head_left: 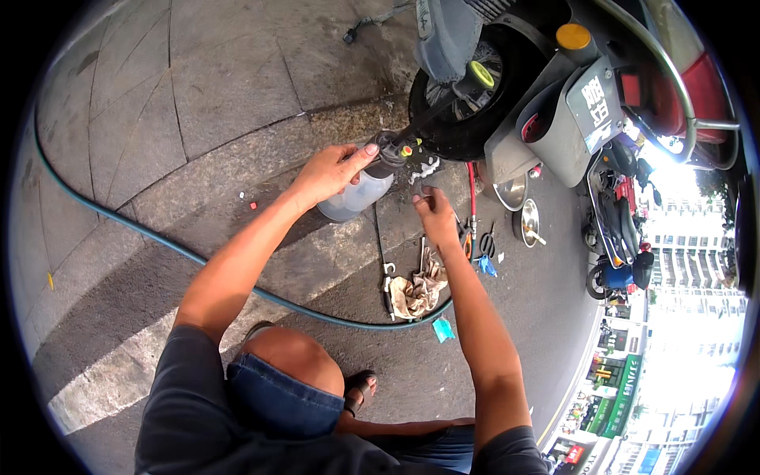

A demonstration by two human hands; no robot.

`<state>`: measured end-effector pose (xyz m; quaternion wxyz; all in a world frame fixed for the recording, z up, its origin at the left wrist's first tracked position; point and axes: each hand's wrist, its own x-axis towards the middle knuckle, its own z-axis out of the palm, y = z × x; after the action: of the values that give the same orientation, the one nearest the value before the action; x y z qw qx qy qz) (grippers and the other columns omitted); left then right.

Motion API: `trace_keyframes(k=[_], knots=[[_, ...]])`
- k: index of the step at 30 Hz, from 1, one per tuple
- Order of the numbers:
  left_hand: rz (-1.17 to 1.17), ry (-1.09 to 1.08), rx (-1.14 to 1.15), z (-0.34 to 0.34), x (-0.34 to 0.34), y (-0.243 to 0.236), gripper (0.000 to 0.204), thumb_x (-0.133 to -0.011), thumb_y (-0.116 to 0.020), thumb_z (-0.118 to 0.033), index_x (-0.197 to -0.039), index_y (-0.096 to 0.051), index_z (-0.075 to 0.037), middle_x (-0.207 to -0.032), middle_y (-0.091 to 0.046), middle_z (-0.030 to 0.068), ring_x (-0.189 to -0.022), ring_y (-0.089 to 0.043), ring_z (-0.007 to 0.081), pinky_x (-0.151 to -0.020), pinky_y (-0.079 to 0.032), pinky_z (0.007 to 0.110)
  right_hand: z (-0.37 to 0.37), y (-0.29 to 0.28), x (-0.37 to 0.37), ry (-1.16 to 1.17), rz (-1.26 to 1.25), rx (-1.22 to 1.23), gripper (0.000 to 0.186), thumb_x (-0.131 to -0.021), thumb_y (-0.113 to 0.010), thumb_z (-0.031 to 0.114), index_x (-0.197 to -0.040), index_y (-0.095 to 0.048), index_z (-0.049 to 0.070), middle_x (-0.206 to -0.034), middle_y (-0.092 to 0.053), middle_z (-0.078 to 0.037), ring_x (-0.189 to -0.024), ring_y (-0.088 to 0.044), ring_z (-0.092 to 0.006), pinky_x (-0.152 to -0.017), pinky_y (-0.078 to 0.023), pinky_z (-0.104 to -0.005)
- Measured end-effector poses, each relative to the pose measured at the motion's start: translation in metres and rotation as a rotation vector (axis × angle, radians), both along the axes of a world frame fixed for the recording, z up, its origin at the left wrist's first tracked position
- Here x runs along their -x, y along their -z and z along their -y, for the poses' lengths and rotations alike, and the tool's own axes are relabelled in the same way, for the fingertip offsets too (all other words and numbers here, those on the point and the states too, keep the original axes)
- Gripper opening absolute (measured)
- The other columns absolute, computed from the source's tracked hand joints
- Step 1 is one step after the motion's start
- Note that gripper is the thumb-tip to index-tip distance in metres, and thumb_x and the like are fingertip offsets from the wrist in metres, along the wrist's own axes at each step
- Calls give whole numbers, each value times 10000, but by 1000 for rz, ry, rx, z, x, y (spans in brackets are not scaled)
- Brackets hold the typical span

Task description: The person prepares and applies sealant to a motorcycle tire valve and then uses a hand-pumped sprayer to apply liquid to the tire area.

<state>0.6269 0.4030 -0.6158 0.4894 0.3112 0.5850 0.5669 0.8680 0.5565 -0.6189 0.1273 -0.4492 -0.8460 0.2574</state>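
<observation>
Outdoors, stone paving (229,79) on the left stepped down to grey asphalt (530,309). A parked scooter (546,162) crowded the far right; a teal hose (324,318) curved across the near side, with a rag (418,294) to the right. Mid-scene, the translucent sprayer bottle (360,196) slanted from near left to far right, its black top towards the scooter. The left hand (342,169) wrapped its neck; the right hand (432,210) hung beside it, fingers bent, whether pinching anything I couldn't tell.
</observation>
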Motion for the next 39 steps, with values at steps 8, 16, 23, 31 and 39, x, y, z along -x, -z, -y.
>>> trace_keyframes(k=[8, 16, 23, 31, 39], knots=[[-85, -34, 45, -3, 9, 1, 509, -897, -499, -551, -915, -618, -56, -663, -546, -7, -544, -468, 82, -506, -395, 256, -78, 0, 23, 330, -98, 285, 878, -772, -727, 465, -1412, -281, 60, -1316, -440, -227, -1175, -482, -316, -884, -459, -466], [22, -82, 0, -5, 7, 8, 482, -902, -503, -528, -881, -598, -56, -677, -558, 0, -541, -470, 87, -500, -395, 255, -70, -8, 44, 397, -507, 372, 855, -715, -816, 343, -1378, -357, 61, -1277, -519, -79, -1103, -501, -201, -907, -385, -283], [-14, -98, -14, -6, 13, 9, 546, -891, -503, -557, -902, -620, -24, -649, -594, 31, -499, -512, 122, -510, -415, 301, -87, -21, 20, 243, -638, -55, 462, -793, -760, 259, -1149, -583, 23, -1030, -617, -27, -917, -559, -130, -781, -441, -261], [-104, -32, 15, 5, 9, 9, 436, -917, -513, -472, -815, -584, -55, -649, -540, -12, -542, -471, 85, -497, -381, 260, -83, -6, 23, 168, -507, 38, 662, -829, -720, 302, -1311, -379, 1, -1205, -531, -91, -1112, -503, -207, -1001, -362, -321], [-177, -48, 36, 6, -3, 7, 451, -907, -516, -485, -775, -580, -59, -637, -562, 15, -543, -493, 115, -543, -386, 295, -84, -9, 29, 138, -668, 123, 582, -792, -759, 230, -1264, -498, 13, -1126, -593, -41, -1030, -532, -152, -912, -406, -267]])
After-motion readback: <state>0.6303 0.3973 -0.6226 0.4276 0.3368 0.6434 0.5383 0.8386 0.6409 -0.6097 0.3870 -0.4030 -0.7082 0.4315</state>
